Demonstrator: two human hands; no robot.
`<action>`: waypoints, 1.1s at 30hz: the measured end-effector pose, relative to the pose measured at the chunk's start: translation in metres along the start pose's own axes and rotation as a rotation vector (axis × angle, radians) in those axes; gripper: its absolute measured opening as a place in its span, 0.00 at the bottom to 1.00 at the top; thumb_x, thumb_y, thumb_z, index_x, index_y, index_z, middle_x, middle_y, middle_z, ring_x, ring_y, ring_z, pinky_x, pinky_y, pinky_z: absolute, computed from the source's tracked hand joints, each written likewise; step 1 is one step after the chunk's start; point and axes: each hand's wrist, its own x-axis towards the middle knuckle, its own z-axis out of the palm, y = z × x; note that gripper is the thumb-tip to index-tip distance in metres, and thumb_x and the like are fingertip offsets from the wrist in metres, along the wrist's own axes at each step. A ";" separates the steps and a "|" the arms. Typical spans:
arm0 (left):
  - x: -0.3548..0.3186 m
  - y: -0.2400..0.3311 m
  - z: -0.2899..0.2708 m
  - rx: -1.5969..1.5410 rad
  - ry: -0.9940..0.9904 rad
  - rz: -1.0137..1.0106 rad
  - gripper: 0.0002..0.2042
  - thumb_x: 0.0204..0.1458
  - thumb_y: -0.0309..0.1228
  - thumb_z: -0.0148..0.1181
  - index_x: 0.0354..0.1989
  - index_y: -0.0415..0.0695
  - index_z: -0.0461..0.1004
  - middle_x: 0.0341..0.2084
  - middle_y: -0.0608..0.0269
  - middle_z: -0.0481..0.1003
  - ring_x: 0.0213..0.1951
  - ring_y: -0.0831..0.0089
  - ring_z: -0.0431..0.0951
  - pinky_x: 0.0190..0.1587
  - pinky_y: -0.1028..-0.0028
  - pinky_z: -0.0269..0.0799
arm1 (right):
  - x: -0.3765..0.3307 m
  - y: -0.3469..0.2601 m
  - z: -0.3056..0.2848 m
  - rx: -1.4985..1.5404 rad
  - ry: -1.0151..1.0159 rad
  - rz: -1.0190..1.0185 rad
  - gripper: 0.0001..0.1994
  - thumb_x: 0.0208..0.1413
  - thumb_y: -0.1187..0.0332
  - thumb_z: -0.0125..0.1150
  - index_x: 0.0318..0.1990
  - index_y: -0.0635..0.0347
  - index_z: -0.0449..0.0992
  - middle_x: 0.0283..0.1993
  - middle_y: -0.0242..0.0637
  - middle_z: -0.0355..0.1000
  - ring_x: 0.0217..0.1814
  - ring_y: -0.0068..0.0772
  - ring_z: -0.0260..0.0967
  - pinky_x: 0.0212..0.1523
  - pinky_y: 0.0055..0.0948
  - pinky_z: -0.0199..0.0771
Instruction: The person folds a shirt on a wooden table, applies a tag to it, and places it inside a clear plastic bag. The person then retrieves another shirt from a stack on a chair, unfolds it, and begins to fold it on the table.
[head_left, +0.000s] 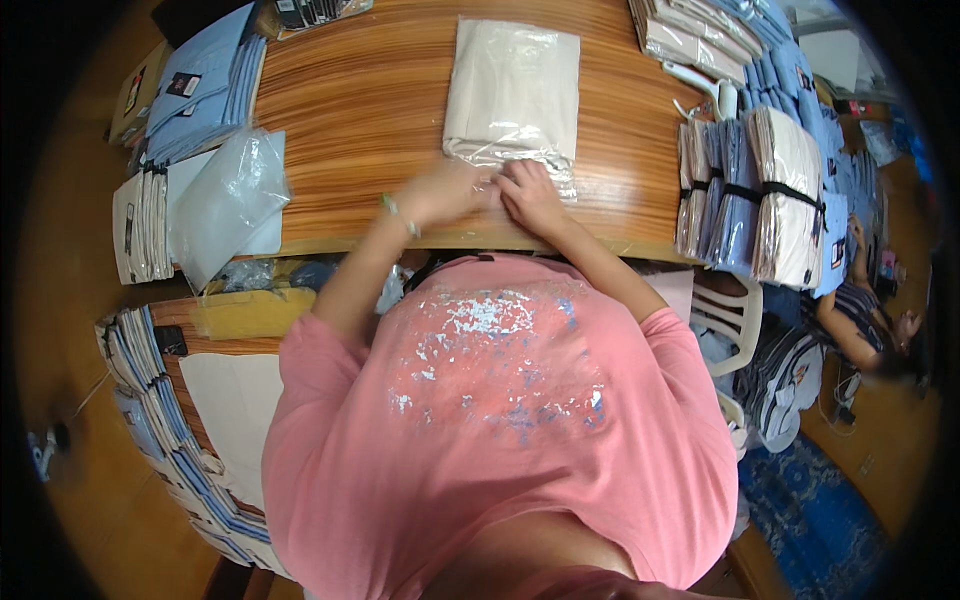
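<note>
A folded cream shirt in a clear plastic bag (512, 90) lies on the wooden table (360, 100) in front of me. My left hand (445, 190) and my right hand (532, 195) meet at the bag's near end, fingers pinching and pressing its open plastic flap. A thin green band circles my left wrist. The flap itself is partly hidden under my fingers. My pink shirt fills the lower part of the view.
Empty clear bags (225, 200) lie at the table's left, with stacked light-blue shirts (200, 85) behind them. Strapped bundles of packed shirts (760, 195) stand at the right. More stacks (150, 380) sit lower left. Another person (860, 320) sits at the far right beside a white plastic chair (730, 320).
</note>
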 end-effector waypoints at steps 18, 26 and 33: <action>0.168 -0.043 -0.022 -0.020 -0.022 0.621 0.15 0.55 0.32 0.46 0.50 0.50 0.73 0.59 0.62 0.63 0.65 0.58 0.50 0.65 0.52 0.29 | 0.028 -0.019 0.060 -0.347 0.121 0.239 0.05 0.46 0.66 0.53 0.28 0.50 0.75 0.34 0.26 0.68 0.41 0.28 0.64 0.36 0.30 0.64; 0.156 -0.047 -0.009 0.854 0.202 0.834 0.23 0.53 0.41 0.48 0.59 0.57 0.63 0.64 0.66 0.53 0.66 0.60 0.47 0.62 0.44 0.33 | 0.032 -0.017 0.086 -0.282 0.061 0.282 0.06 0.49 0.67 0.52 0.34 0.51 0.73 0.36 0.28 0.69 0.37 0.29 0.66 0.34 0.32 0.66; 0.153 -0.040 -0.006 0.803 0.199 0.843 0.24 0.50 0.42 0.51 0.59 0.57 0.64 0.64 0.66 0.54 0.66 0.59 0.47 0.62 0.44 0.34 | 0.023 -0.030 0.076 -0.239 0.056 0.347 0.06 0.48 0.67 0.52 0.33 0.53 0.73 0.35 0.31 0.69 0.38 0.32 0.66 0.35 0.33 0.67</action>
